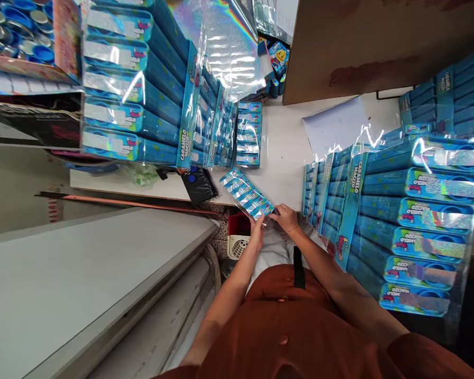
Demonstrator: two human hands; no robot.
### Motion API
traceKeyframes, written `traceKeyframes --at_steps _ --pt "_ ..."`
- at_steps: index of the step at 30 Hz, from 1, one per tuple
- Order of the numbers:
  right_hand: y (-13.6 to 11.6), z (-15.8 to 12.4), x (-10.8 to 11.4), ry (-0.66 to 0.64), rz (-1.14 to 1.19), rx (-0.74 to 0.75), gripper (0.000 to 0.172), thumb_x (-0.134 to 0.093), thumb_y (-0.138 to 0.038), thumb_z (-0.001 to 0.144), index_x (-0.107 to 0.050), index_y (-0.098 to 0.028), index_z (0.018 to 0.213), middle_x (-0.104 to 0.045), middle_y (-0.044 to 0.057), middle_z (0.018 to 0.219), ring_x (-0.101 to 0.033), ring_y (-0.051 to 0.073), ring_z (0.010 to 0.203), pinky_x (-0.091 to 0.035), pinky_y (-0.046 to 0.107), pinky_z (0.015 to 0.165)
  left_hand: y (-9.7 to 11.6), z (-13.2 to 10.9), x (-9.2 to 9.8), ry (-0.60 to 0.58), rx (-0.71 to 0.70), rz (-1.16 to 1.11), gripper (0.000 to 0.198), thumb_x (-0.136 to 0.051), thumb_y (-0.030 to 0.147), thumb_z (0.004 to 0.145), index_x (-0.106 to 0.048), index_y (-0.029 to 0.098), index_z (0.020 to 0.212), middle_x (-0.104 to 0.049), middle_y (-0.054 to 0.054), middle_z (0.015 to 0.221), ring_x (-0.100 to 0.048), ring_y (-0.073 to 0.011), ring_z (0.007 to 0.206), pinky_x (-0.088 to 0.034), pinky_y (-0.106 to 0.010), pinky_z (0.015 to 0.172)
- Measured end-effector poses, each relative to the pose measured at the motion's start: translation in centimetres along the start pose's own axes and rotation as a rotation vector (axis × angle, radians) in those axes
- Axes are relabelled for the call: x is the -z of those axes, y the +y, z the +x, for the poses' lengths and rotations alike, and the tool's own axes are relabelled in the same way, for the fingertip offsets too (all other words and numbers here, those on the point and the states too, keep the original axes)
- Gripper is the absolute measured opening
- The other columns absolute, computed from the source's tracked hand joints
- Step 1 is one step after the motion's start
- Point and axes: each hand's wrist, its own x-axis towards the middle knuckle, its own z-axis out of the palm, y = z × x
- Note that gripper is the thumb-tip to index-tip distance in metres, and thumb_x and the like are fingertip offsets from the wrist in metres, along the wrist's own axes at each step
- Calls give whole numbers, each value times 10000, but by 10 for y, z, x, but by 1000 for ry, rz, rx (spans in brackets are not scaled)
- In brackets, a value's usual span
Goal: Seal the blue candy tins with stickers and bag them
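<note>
A clear-wrapped pack of blue candy boxes lies slanted over the table's front edge, its near end in front of my body. My left hand is closed on the near end, thumb and fingers on the loose clear plastic. At the right corner of that same end, my right hand pinches the wrapping with bent fingers. A small dark spot shows by its fingertips, too small to make out. Behind the held pack stands another wrapped pack on the white table.
Tall wrapped stacks of blue boxes rise at left and right. A black pouch sits near the table edge. At the back are a cardboard sheet and clear plastic film. Below is a cream basket; a white panel stands left.
</note>
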Motion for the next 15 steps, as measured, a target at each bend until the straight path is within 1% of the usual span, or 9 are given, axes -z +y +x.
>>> traceKeyframes --at_steps 2,4,6,7,8,9,11,13,15 --pt "2 -9 0 18 78 -48 250 -588 -406 857 -679 -173 860 -643 72 806 -585 180 755 -419 263 691 0 -1 9 -18 -14 105 800 -719 473 700 -361 244 1378 -476 -104 1393 -472 -238 1264 -381 -372 1043" --pt "5 -21 -1 60 196 -75 217 -582 -353 856 -672 -177 944 -650 80 887 -593 190 838 -444 283 760 8 -1 23 103 -108 285 869 -724 467 699 -288 236 1415 -456 -127 1398 -459 -249 1274 -358 -391 1067" --pt "8 -32 -4 98 340 -157 241 -583 -304 832 -657 -178 1023 -647 86 962 -590 198 893 -453 313 820 29 3 39 357 -349 559 870 -728 466 694 -306 196 1405 -433 -162 1395 -413 -272 1305 -309 -416 1099" --pt "8 -37 -7 93 431 -249 241 -590 -284 809 -659 -180 1015 -646 83 970 -588 198 893 -454 325 840 45 7 46 488 -519 716 839 -727 467 694 -347 169 1380 -411 -177 1401 -367 -282 1331 -265 -423 1122" --pt "8 -40 -10 70 532 -368 215 -597 -271 786 -668 -182 968 -650 75 953 -588 195 876 -454 332 850 63 14 53 551 -688 846 786 -703 470 720 -381 144 1358 -395 -187 1404 -337 -283 1345 -230 -423 1137" --pt "8 -43 -15 32 632 -489 173 -599 -270 770 -674 -182 899 -655 67 914 -590 190 843 -456 336 849 83 23 57 541 -817 941 698 -644 464 779 -401 135 1346 -398 -186 1400 -339 -269 1341 -225 -414 1137" --pt "4 -45 -26 -58 798 -690 160 -573 -302 782 -663 -171 768 -656 58 791 -591 178 738 -471 339 801 123 46 60 420 -945 1070 574 -536 450 862 -434 125 1325 -465 -183 1341 -387 -246 1301 -257 -392 1118" --pt "-1 -44 -36 -109 898 -795 265 -507 -359 830 -653 -153 748 -645 59 707 -583 162 630 -484 329 712 156 72 55 228 -947 1186 592 -533 461 860 -442 106 1325 -505 -192 1304 -425 -255 1268 -296 -379 1088" --pt "-7 -42 -43 -127 968 -847 358 -430 -415 873 -658 -140 841 -662 73 737 -594 151 603 -486 310 657 176 95 47 30 -827 1291 603 -586 496 811 -511 114 1272 -575 -176 1231 -508 -269 1176 -366 -368 1020"
